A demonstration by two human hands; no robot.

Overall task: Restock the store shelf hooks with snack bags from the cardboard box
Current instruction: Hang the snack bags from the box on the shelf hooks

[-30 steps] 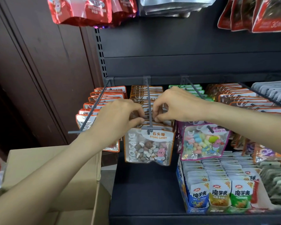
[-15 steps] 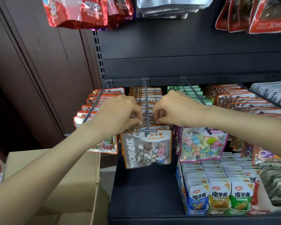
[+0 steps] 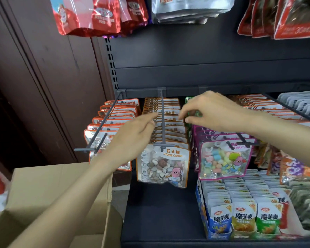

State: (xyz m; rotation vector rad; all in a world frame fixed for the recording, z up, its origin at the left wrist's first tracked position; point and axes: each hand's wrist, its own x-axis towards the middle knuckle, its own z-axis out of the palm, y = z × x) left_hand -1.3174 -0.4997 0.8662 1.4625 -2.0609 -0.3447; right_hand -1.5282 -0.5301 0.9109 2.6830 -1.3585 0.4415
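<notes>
A row of orange-rimmed stone candy bags (image 3: 162, 165) hangs on the centre shelf hook (image 3: 162, 122), the front bag at the hook's tip. My left hand (image 3: 132, 138) reaches in from the lower left, its straight fingers touching the left edge of the bag tops. On the other side, my right hand (image 3: 213, 111) hovers over the right edge of the same row with fingers loosely curved, and I see nothing between them. The open cardboard box (image 3: 43, 185) sits at the lower left under my left forearm; its contents are hidden.
Neighbouring hooks carry orange-topped bags (image 3: 115, 113) on the left and pink-rimmed candy bags (image 3: 224, 158) on the right. A display box of small snack packs (image 3: 240, 217) stands on the dark shelf below. Red foil bags (image 3: 89, 15) hang overhead. A brown wall panel runs along the left.
Both hands have let go of the bag tops near the hook and spread apart. The right hand rose and moved back; the left fingers straightened. The front bag hangs at the hook tip.
</notes>
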